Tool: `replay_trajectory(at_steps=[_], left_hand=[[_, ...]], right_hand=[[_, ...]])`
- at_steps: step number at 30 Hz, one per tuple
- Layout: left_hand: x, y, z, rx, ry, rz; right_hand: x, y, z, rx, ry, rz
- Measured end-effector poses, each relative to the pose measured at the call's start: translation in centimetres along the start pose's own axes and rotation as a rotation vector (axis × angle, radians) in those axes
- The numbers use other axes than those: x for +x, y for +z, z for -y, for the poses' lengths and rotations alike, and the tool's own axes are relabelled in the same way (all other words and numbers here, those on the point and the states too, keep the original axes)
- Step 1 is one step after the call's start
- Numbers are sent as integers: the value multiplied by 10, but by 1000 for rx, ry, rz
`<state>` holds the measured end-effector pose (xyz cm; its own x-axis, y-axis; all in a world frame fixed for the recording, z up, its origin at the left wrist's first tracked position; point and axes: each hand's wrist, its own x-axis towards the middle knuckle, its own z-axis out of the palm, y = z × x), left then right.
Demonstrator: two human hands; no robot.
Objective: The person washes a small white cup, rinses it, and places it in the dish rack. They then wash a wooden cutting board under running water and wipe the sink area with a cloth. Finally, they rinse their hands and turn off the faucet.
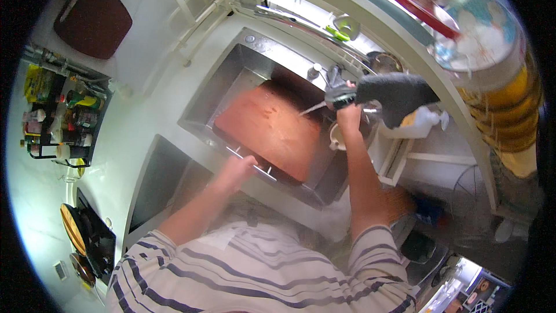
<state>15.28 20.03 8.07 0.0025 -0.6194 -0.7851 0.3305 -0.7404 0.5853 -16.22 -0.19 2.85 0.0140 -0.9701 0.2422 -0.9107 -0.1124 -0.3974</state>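
A reddish-brown cutting board (pixel 271 126) lies tilted in the stainless steel sink (pixel 208 91). Along its near edge runs a metal bar handle (pixel 265 173), and my left hand (pixel 236 171) is closed around that bar. The left hand looks blurred. My right hand (pixel 349 117) grips the faucet head (pixel 341 95) at the sink's right side. A thin stream of water (pixel 312 108) runs from there towards the board's upper right part. The right fingers are partly hidden behind the faucet.
A grey cloth (pixel 393 93) hangs right of the faucet. A light-coloured cup (pixel 336 137) stands by my right forearm. Above is a dish rack (pixel 295 21). At the left are a shelf of bottles (pixel 65 117) and another dark brown board (pixel 95 19). A large jar (pixel 495 108) stands far right.
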Motion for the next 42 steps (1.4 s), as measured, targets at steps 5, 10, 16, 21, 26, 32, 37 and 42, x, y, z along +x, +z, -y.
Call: replay_trajectory(at_steps=[5,10,16,21,26,32,37,42], left_hand=[[-8,0,-2,2,-44,49],[-8,-6,3,7,-49,93],[-11,0,4,-67,-38,102],[-9,-4,15,-137,-3,38],[8,-8,23,86,-2,157],[0,-11,16,-120,29,109],[11,-14,38,-88,60,87],[10,-18,31,-41,49,139]], right_hand=[[55,70,-46,-97,-19,-100],[30,63,-19,353,297,228],[-108,-29,107,786,-186,486],[-107,25,111,571,-45,795],[-55,159,-50,318,401,629],[-118,37,110,646,-158,633],[-94,54,116,681,-250,716],[-34,174,17,361,100,489]])
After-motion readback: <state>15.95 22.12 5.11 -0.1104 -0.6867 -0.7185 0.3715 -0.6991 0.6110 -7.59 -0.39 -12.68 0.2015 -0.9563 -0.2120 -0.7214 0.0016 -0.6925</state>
